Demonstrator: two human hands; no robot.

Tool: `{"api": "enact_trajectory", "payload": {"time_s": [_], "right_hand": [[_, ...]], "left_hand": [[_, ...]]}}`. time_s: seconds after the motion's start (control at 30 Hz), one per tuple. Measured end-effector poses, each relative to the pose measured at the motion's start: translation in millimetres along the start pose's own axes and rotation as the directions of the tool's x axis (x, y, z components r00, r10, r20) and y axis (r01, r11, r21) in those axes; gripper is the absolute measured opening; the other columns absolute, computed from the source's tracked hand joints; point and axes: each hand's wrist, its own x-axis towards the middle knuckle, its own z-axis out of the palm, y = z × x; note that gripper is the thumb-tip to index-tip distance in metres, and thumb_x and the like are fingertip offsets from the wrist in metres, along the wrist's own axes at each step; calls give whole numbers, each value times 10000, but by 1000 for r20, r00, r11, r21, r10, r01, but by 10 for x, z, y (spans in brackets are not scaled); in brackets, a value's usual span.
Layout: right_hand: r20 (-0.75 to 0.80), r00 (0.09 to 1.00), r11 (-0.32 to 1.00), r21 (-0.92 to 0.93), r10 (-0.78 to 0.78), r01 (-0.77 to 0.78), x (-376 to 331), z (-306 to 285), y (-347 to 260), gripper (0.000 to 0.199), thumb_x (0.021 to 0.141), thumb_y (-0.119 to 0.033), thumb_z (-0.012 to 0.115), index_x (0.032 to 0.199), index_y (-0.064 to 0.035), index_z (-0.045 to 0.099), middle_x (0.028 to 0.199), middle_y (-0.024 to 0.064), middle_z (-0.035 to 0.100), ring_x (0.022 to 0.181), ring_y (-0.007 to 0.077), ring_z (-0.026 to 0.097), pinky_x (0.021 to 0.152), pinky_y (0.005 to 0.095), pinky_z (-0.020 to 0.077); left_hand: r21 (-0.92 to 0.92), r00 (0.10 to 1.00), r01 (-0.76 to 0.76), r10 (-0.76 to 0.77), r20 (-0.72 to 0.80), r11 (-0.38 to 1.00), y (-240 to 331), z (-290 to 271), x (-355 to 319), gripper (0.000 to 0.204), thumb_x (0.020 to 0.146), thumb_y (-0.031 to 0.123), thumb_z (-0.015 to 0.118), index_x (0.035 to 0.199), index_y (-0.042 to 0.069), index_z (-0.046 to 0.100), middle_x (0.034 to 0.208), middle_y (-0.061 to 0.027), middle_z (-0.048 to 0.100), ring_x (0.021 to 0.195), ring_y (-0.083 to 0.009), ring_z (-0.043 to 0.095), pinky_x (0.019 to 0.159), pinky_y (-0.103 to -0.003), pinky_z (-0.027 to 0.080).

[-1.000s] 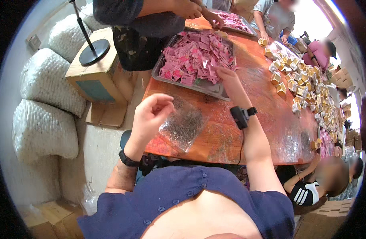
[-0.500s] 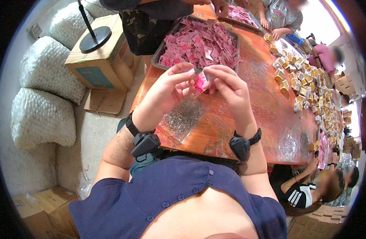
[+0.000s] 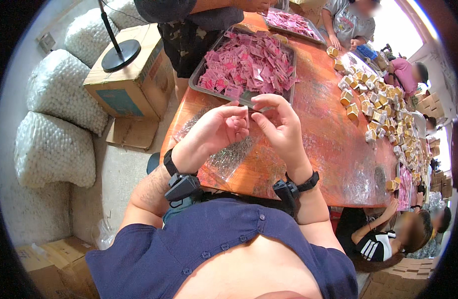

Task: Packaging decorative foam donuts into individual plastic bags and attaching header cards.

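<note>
My left hand [image 3: 221, 127] is raised over the near part of the table, its fingers curled in and the thumb against them. Anything in that pinch is too small to make out. Close beside it, my right hand [image 3: 280, 122] is curved like a C, thumb and forefinger apart, with nothing plainly held. Under and behind the left hand lies a heap of thin metal pin-like pieces [image 3: 232, 155] on clear plastic. Just beyond both hands stands a metal tray [image 3: 195, 81] heaped with small pink cards [image 3: 254, 62].
The wooden table [image 3: 323, 129] stretches away to the right, with many small gold-and-white boxes [image 3: 376, 109] along its far side. A second tray of pink cards [image 3: 291, 22] is farther back. Other people stand or sit around. A carton [image 3: 124, 84] and white sacks [image 3: 57, 149] stand left.
The pink card between my hands is gone from them. My right hand has drawn a little nearer and to the left. The person across the tray has pulled their hands back.
</note>
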Motion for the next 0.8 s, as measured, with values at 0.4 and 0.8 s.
{"api": "enact_trajectory", "payload": {"time_s": [0.4, 0.8], "right_hand": [[-93, 995, 987, 155, -22, 36, -166, -159, 384, 60, 908, -43, 613, 966, -37, 624, 976, 47, 645, 865, 125, 592, 794, 262, 472], [122, 947, 695, 653, 296, -301, -442, -683, 346, 125, 937, -162, 635, 986, -51, 603, 854, -28, 610, 770, 54, 575, 695, 210, 476]], "left_hand": [[224, 999, 34, -41, 24, 974, -207, 140, 132, 209, 888, 102, 643, 1077, 68, 559, 819, 14, 592, 656, -78, 560, 620, -228, 469], [887, 872, -435, 172, 458, -152, -320, 568, 332, 432, 826, 161, 745, 1219, 41, 613, 968, -39, 527, 776, -98, 488, 711, -242, 435]]}}
